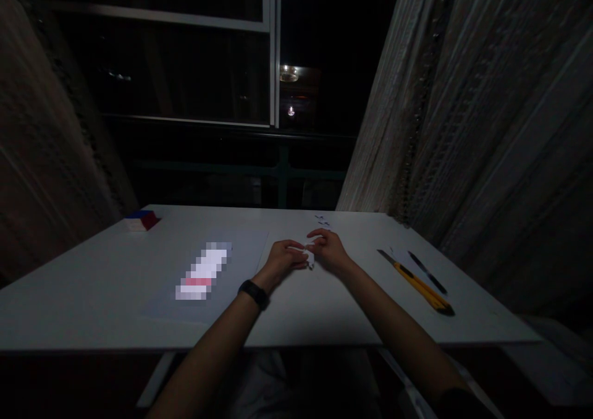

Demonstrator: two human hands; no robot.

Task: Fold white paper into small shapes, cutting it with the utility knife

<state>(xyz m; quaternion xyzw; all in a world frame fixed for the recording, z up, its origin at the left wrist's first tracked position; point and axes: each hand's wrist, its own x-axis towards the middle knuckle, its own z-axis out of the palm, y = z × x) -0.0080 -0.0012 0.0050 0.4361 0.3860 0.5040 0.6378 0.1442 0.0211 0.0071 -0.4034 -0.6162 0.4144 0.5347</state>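
Both hands meet near the middle of a white table (92,295). My left hand (283,259), with a dark band on its wrist, has its fingers curled and pinched on a small white piece of paper (309,257). My right hand (328,247) faces it, its fingertips pinched on the same small piece. The piece is too small and dim to make out its shape. A few tiny paper bits (322,221) lie just beyond the hands.
A yellow utility knife (417,282) and a dark pen (427,272) lie at the right. A grey sheet (241,264) with a blurred patch lies left of the hands. A red, white and blue block (141,220) sits far left. Curtains flank a dark window.
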